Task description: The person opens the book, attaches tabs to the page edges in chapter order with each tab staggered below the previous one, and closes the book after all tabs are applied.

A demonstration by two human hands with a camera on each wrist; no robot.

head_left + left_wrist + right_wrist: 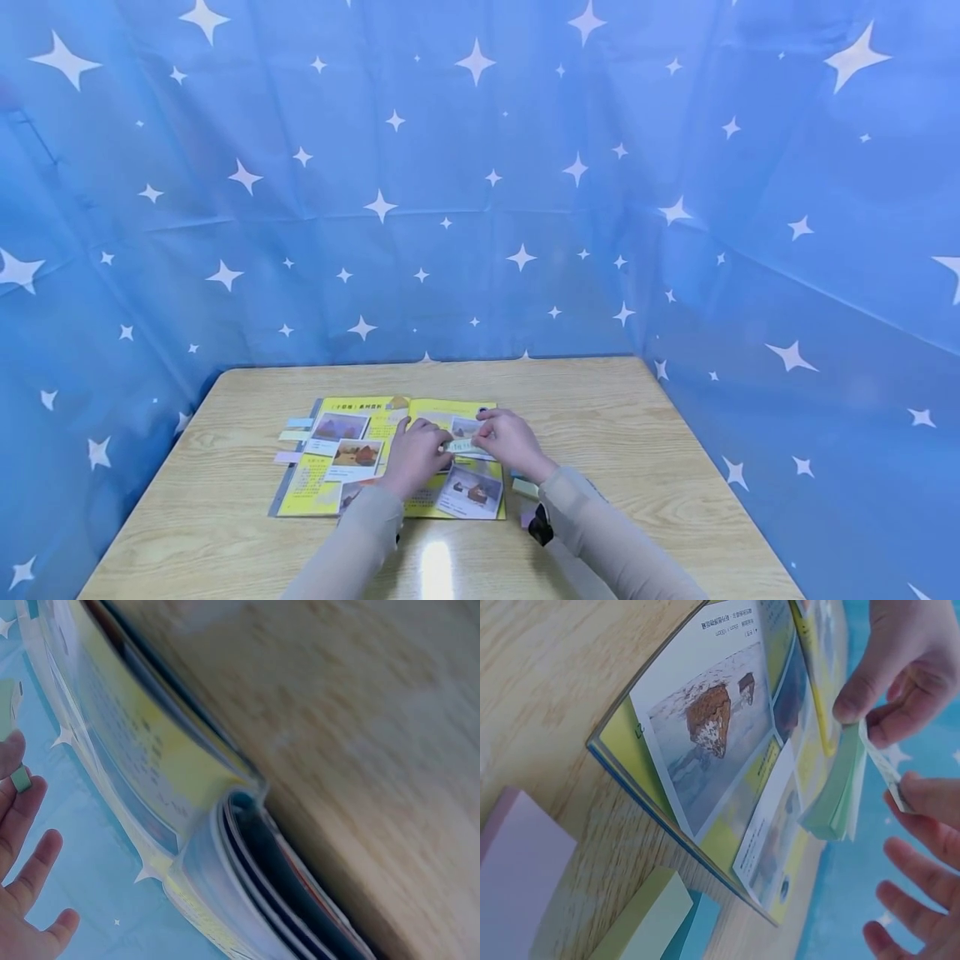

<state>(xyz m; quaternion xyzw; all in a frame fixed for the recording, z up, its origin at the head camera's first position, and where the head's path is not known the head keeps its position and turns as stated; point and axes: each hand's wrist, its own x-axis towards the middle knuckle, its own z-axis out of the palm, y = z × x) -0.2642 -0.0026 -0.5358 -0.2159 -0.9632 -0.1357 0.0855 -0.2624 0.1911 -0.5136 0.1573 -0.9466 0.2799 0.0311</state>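
Above the open book [322, 492], the left hand [416, 457] pinches one end of a pale green sticky note pad [832, 799] between thumb and fingers. In the right wrist view the pad's loose end fans and bends downward. The right hand [513, 442] pinches the far end of the pad's top sheet [886, 774], which is lifted away from the rest and carries small markings. The right hand's other fingers [915, 874] are spread. In the left wrist view only part of the left hand [26, 862] shows, at the left edge.
The book lies on a wooden table [637, 433], its yellow pages printed with photos. Right of it are a lilac pad [529, 862], a pale yellow pad [649, 915] and a blue pad [694, 926]. Pale blue [301, 422] and other strips stick out at its left edge. A starry blue curtain [450, 167] stands behind.
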